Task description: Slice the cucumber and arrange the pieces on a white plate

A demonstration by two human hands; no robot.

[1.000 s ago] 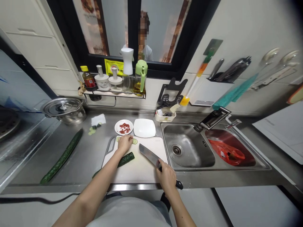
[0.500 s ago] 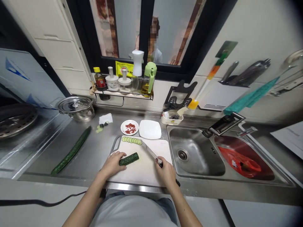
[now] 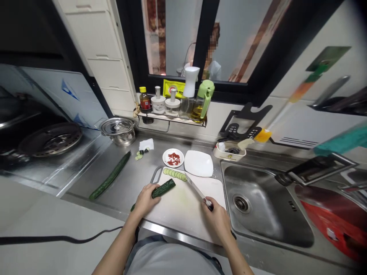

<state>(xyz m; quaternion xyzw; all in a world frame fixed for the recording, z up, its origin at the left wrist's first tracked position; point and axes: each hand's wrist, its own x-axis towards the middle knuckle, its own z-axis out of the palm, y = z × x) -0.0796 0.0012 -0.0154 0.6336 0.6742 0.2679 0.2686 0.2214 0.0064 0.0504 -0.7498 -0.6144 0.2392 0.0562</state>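
At the frame's lower centre, the left hand [image 3: 147, 199] grips a cut cucumber [image 3: 164, 188] on a white board [image 3: 183, 206]; the right hand [image 3: 217, 217] holds a knife [image 3: 197, 190] beside cucumber slices [image 3: 174, 174].

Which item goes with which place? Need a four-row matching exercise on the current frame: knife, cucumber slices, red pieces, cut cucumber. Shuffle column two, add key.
Column one:
1. Knife
2. Cucumber slices
3. Red pieces
4. Cut cucumber

Column two:
A. In a row near the far edge of the cutting board
B. In the left hand
C. In the right hand
D. On the round white plate

Right pairs: 1-C, 2-A, 3-D, 4-B
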